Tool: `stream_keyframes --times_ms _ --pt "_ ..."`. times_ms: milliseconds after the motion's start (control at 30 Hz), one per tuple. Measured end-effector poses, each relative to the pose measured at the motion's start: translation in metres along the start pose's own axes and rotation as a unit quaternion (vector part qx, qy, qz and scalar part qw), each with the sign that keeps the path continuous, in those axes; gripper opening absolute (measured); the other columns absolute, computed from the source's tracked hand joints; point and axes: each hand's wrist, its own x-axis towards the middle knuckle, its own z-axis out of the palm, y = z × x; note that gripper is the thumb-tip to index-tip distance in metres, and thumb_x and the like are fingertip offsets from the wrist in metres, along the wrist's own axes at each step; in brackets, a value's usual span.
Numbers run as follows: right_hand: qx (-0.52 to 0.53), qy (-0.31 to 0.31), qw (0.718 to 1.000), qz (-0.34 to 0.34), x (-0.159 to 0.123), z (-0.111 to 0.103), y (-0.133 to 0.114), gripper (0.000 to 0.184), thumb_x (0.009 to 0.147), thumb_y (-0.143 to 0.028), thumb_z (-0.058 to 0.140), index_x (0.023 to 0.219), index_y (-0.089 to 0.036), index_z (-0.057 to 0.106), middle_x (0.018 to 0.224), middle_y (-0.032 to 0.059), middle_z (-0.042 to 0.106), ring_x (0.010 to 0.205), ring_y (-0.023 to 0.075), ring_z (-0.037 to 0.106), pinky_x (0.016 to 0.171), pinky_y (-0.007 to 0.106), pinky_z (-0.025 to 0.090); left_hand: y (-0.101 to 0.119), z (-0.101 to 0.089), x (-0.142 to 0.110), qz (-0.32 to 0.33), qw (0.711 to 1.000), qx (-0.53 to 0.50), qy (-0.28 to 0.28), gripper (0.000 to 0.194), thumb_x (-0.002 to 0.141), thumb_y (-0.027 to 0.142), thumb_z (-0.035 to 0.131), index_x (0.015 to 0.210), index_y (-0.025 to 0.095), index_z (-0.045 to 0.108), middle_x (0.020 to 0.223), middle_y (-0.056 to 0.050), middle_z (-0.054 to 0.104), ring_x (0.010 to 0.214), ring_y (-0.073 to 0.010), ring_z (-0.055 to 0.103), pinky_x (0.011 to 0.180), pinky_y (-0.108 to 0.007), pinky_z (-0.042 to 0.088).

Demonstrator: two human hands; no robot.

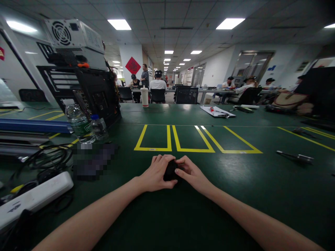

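Observation:
A small black object, rounded and dark, is held between my two hands above the green table; its kind cannot be made out. My left hand wraps round its left side, thumb below and fingers over the top. From the right, my right hand pinches its edge with thumb and fingertips. Parts of the object are hidden behind the fingers. Just beyond the hands, yellow tape marks out three frames on the table.
At left stand a computer case, a water bottle and a smaller blue-capped bottle. A white power strip and black cables lie nearer. A metal-ended tool and clipboard lie right. People sit at far tables.

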Motion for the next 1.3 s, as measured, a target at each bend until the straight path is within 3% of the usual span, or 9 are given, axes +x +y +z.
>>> stream_keyframes --times_ms 200,433,733,933,1067,1300 --pt "-0.038 0.005 0.999 0.024 -0.0008 -0.0009 -0.0032 0.022 0.079 -0.026 0.052 0.1 -0.023 0.045 0.103 0.0023 0.051 0.097 0.0183 0.053 0.083 0.037 0.045 0.0007 -0.0014 0.0006 0.001 1.0 -0.003 -0.002 0.061 0.068 0.034 0.06 0.118 0.022 0.028 0.11 -0.005 0.044 0.091 -0.0214 0.043 0.082 -0.035 0.032" --pt "-0.032 -0.008 0.999 -0.01 -0.0014 -0.0013 0.0007 0.018 0.078 -0.027 0.054 0.093 -0.022 0.046 0.093 0.0001 0.054 0.091 0.0169 0.055 0.08 0.034 0.046 0.0003 0.0002 0.0007 0.004 1.0 0.001 0.0 0.061 0.067 0.033 0.06 0.118 0.023 0.028 0.113 -0.006 0.043 0.093 -0.0227 0.042 0.083 -0.036 0.031" --pt "-0.028 0.007 0.999 0.033 -0.001 -0.0011 -0.0016 0.023 0.078 -0.026 0.053 0.1 -0.023 0.045 0.101 0.0023 0.053 0.094 0.0183 0.055 0.081 0.037 0.047 -0.0027 0.0013 0.0005 0.009 1.0 0.001 0.001 0.065 0.066 0.033 0.063 0.119 0.022 0.027 0.113 -0.006 0.043 0.093 -0.0221 0.042 0.083 -0.036 0.031" --pt "-0.019 -0.008 1.0 -0.007 -0.0027 -0.0015 -0.0012 0.019 0.077 -0.024 0.055 0.094 -0.023 0.046 0.097 0.0007 0.052 0.097 0.0176 0.053 0.085 0.036 0.045 -0.0047 0.0029 0.0 0.006 1.0 0.004 -0.003 0.062 0.069 0.032 0.06 0.12 0.024 0.026 0.115 -0.006 0.042 0.094 -0.0228 0.043 0.083 -0.036 0.031" --pt "-0.003 -0.003 1.0 0.006 -0.0012 -0.001 0.0005 0.015 0.08 -0.026 0.051 0.093 -0.023 0.045 0.095 0.0007 0.054 0.093 0.0173 0.055 0.081 0.035 0.047 -0.0042 0.0008 -0.0001 0.007 1.0 0.0 -0.009 0.062 0.069 0.032 0.06 0.12 0.023 0.026 0.115 -0.006 0.042 0.094 -0.0224 0.042 0.083 -0.035 0.032" --pt "-0.008 -0.007 0.999 0.034 0.0006 -0.0022 0.0 0.024 0.078 -0.025 0.053 0.101 -0.023 0.045 0.104 0.0027 0.051 0.099 0.0183 0.053 0.084 0.037 0.045 -0.0039 0.0008 0.0007 0.004 1.0 0.004 -0.009 0.061 0.069 0.033 0.06 0.12 0.023 0.027 0.115 -0.006 0.042 0.094 -0.0228 0.042 0.082 -0.036 0.032"
